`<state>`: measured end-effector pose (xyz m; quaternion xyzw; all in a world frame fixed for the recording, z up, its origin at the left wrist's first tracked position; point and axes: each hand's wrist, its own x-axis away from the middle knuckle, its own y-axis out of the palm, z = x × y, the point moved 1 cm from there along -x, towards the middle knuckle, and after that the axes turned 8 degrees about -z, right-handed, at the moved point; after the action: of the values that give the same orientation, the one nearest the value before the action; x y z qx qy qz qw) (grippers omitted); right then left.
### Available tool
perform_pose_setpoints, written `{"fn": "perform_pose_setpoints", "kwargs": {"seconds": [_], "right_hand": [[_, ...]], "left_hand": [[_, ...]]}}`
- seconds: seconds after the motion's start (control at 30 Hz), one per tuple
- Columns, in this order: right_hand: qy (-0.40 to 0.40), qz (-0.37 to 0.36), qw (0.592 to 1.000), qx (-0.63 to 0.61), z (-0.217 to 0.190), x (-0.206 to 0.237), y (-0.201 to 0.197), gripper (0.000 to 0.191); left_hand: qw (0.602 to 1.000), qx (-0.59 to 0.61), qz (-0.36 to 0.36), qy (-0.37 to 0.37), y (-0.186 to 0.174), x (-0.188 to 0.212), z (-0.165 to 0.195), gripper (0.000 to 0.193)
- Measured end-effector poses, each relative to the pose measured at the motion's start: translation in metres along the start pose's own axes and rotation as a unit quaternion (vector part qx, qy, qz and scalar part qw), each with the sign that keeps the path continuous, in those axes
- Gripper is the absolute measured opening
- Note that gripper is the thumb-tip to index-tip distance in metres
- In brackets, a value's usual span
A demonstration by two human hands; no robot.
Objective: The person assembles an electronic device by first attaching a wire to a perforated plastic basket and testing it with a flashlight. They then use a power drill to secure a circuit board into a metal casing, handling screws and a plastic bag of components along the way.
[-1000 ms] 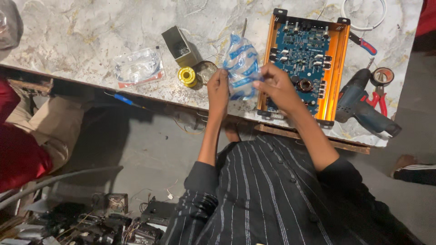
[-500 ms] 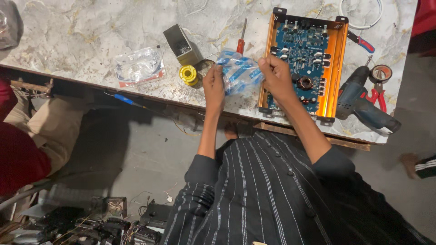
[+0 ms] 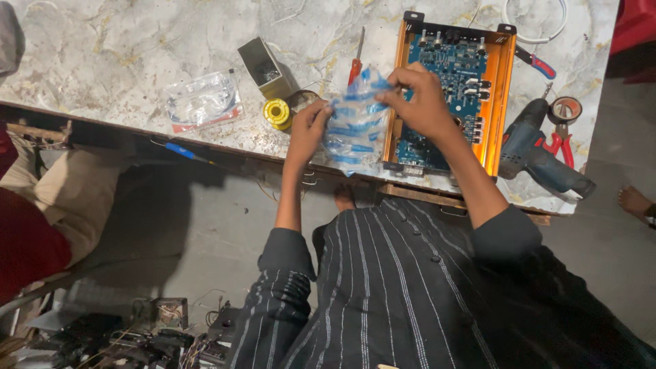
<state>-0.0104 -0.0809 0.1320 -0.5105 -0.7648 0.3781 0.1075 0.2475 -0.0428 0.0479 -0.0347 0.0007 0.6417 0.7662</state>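
- Both hands hold a crinkled clear plastic bag with blue print [image 3: 354,119] above the near edge of the desk [image 3: 123,41]. Left hand [image 3: 307,128] pinches its left side; right hand [image 3: 420,102] grips the top edge from above, fingers closed on the film.
- Progress, as judged: bag lifted off the desk and being worked at the top; nothing seen taken out of it. Contents cannot be made out.
- Open amplifier chassis, orange frame with blue circuit board [image 3: 454,96], lies just right of the bag, board exposed, untouched.
- Desk: pale marbled top, worn. On it a red-handled screwdriver [image 3: 356,63], yellow solder spool [image 3: 277,113], small open metal box [image 3: 263,67], second clear bag [image 3: 203,100], cordless drill [image 3: 540,154], tape roll [image 3: 566,109].
- Room: grey concrete floor, electronic scrap at lower left.
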Motion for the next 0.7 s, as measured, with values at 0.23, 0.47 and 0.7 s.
{"fn": "perform_pose_setpoints", "kwargs": {"seconds": [0.23, 0.47, 0.7], "right_hand": [[-0.045, 0.069, 0.994, 0.066, -0.044, -0.001, -0.016, 0.016], [0.037, 0.04, 0.997, -0.06, -0.028, 0.002, 0.005, 0.012], [0.082, -0.068, 0.989, -0.106, 0.021, -0.003, 0.053, 0.017]], "left_hand": [[0.964, 0.212, 0.149, -0.06, 0.02, 0.003, -0.015, 0.019], [0.792, 0.578, 0.179, -0.082, 0.031, 0.035, -0.035, 0.026], [0.805, 0.557, 0.201, -0.048, 0.031, 0.07, -0.039, 0.044]]}}
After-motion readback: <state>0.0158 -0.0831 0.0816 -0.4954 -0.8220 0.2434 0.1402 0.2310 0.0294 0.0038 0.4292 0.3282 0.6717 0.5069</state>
